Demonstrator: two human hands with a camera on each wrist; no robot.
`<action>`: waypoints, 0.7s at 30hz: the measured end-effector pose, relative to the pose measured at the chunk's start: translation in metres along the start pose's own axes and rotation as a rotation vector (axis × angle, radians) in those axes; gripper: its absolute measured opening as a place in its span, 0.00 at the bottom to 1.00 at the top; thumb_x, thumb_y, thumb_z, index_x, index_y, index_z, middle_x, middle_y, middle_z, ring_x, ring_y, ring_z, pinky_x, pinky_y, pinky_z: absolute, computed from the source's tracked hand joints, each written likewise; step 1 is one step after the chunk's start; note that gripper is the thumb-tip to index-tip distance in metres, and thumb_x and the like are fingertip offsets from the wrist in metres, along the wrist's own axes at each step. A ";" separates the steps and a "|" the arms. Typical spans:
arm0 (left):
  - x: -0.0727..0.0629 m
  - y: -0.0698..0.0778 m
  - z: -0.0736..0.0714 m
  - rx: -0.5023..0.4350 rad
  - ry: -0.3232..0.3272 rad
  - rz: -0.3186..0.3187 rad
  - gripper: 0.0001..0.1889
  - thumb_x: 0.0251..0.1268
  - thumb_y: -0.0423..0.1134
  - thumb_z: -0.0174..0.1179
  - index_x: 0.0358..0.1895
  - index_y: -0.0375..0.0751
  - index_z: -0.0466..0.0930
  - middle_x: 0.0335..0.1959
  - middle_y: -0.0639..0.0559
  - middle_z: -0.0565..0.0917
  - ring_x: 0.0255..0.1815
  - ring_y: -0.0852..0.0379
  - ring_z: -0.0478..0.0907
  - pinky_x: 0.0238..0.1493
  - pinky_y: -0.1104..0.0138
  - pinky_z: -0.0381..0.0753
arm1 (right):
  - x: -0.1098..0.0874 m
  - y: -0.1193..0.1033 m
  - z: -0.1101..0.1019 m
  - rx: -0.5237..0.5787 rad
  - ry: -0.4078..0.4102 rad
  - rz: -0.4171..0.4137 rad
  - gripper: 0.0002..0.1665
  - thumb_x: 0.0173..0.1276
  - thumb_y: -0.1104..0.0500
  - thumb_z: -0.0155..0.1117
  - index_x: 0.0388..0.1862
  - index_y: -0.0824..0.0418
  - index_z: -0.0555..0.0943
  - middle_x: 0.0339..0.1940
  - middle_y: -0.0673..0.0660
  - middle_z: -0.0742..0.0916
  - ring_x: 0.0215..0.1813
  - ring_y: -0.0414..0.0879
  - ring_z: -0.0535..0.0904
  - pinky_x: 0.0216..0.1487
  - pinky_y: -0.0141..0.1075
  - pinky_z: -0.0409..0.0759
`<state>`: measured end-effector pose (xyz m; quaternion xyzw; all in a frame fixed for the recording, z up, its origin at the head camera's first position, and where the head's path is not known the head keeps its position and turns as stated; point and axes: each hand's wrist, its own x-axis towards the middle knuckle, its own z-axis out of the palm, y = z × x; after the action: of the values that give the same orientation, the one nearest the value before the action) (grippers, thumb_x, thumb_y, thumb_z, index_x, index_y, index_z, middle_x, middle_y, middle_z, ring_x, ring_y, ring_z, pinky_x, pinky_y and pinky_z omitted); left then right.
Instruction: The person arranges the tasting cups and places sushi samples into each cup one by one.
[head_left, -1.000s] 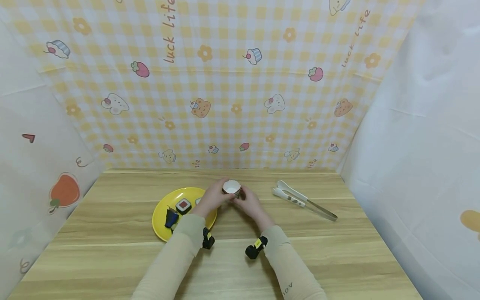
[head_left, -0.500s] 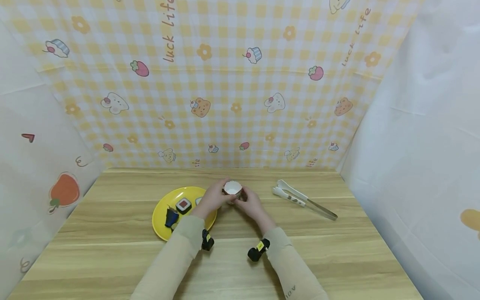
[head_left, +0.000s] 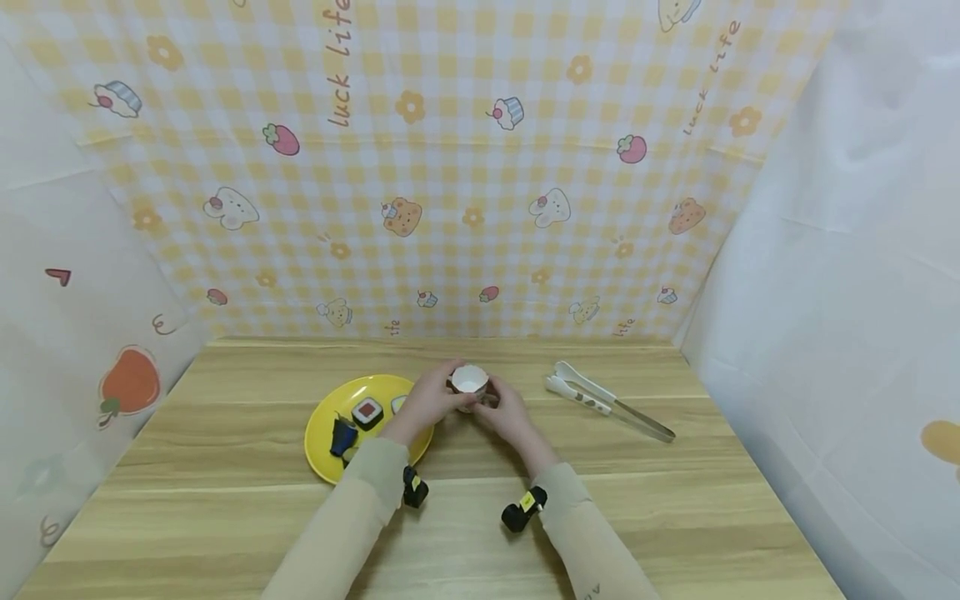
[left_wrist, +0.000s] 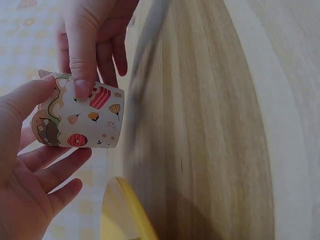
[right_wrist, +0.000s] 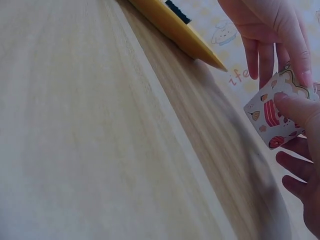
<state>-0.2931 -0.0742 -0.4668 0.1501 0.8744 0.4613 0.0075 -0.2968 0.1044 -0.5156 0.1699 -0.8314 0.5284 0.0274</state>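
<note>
A small paper cup (head_left: 470, 378) with a scalloped rim and white inside stands between the two hands, mouth up, in the head view. In the left wrist view the cup (left_wrist: 100, 127) shows printed cakes, doughnuts and flowers. My left hand (head_left: 429, 403) grips it from the left, thumb at the scalloped rim and fingers round the far side. From the right, my right hand (head_left: 513, 415) holds the same cup, its thumb (right_wrist: 292, 106) pressed on the printed wall. The right hand's other fingers are partly hidden behind the cup.
Left of the hands, a yellow plate (head_left: 318, 417) bears a sushi roll piece (head_left: 367, 412), a dark blue item (head_left: 342, 436) and a partly covered white piece. White-tipped tongs (head_left: 611, 400) lie on the wooden table (head_left: 660, 517) at the right. A checked cloth backs the table.
Both hands have shifted the cup slightly to the right and nearer. The right wrist has moved outward to the right. Plate and tongs stay put.
</note>
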 end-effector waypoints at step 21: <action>-0.007 0.009 0.010 -0.061 -0.015 0.043 0.32 0.57 0.42 0.70 0.65 0.41 0.71 0.57 0.47 0.78 0.53 0.50 0.75 0.54 0.53 0.73 | -0.018 -0.002 -0.004 0.097 0.113 0.015 0.34 0.58 0.62 0.73 0.61 0.66 0.70 0.58 0.63 0.78 0.59 0.58 0.74 0.60 0.50 0.70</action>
<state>-0.2822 -0.0630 -0.4660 0.1721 0.8564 0.4868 0.0086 -0.2797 0.1119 -0.5166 0.1347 -0.8031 0.5772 0.0619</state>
